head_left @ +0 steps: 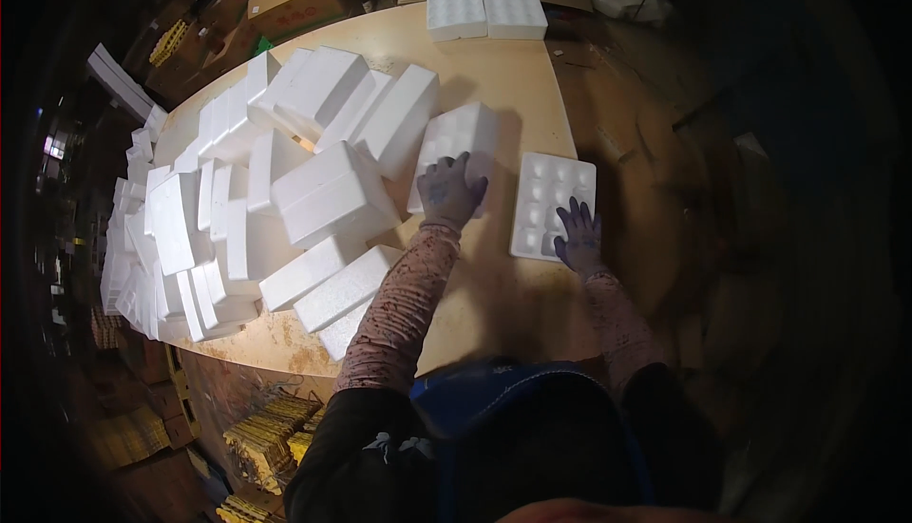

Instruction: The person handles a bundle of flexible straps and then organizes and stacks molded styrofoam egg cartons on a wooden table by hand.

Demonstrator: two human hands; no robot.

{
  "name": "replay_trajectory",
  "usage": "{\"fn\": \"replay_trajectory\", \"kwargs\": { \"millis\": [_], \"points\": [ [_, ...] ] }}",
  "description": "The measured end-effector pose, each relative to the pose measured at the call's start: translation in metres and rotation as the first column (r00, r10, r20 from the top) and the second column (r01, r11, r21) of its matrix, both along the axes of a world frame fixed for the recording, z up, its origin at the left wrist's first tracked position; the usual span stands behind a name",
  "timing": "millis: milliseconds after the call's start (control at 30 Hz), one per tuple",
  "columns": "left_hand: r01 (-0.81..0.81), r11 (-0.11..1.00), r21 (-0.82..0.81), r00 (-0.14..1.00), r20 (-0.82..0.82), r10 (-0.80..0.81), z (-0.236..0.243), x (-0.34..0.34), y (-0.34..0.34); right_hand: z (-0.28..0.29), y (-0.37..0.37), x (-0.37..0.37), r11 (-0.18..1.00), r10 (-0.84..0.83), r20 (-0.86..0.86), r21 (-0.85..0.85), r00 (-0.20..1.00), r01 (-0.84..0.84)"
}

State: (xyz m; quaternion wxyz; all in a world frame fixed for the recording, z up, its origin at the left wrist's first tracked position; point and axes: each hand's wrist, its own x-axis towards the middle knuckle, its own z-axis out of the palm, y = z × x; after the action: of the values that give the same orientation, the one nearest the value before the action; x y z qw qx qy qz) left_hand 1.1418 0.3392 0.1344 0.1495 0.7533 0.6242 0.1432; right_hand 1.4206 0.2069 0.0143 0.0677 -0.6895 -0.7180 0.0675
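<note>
Both my hands wear greyish-purple gloves. My left hand (pixel 450 190) is on a white foam tray (pixel 463 131) with rounded hollows, its fingers bent over the face and its thumb out to the right. To the right, a second white foam tray (pixel 538 202) lies flat near the table's right edge, its rows of round hollows facing up. My right hand (pixel 580 235) rests on the lower right part of that tray with its fingers spread. The left hand's fingertips are partly hard to make out against the hollows.
A large heap of white foam blocks (pixel 328 190) covers the left of the wooden table (pixel 503 76). Two more hollowed foam trays (pixel 456 12) sit side by side at the far edge. Cardboard boxes (pixel 302 2) stand beyond, and yellow stacked pieces (pixel 269 437) lie below at left.
</note>
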Motion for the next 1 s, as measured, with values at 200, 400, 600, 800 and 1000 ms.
{"fn": "replay_trajectory", "kwargs": {
  "millis": [200, 400, 600, 800, 1000],
  "points": [
    [-0.106, 0.901, -0.420, 0.987, -0.155, 0.043, -0.062, 0.003, -0.052, 0.022, -0.042, -0.063, 0.989, -0.105, -0.313, 0.065, 0.944, 0.131],
    [-0.110, 0.911, -0.398, 0.963, -0.269, -0.001, -0.084, 0.020, -0.087, 0.007, -0.050, -0.104, 0.984, -0.121, -0.354, -0.167, 0.927, 0.065],
    [-0.077, 0.916, -0.395, 0.972, -0.233, -0.018, -0.085, 0.027, -0.092, 0.007, -0.013, -0.077, 0.993, 0.024, -0.283, -0.105, 0.959, -0.056],
    [-0.016, 1.000, 0.025, 0.985, 0.171, 0.012, -0.128, 0.014, -0.124, -0.008, 0.042, -0.062, 0.997, 0.065, -0.239, -0.012, 0.969, -0.070],
    [0.055, 0.986, -0.157, 0.998, 0.001, -0.056, -0.165, 0.006, -0.144, -0.022, 0.190, -0.022, 0.986, 0.048, -0.211, 0.164, 0.976, -0.013]
  ]
}}
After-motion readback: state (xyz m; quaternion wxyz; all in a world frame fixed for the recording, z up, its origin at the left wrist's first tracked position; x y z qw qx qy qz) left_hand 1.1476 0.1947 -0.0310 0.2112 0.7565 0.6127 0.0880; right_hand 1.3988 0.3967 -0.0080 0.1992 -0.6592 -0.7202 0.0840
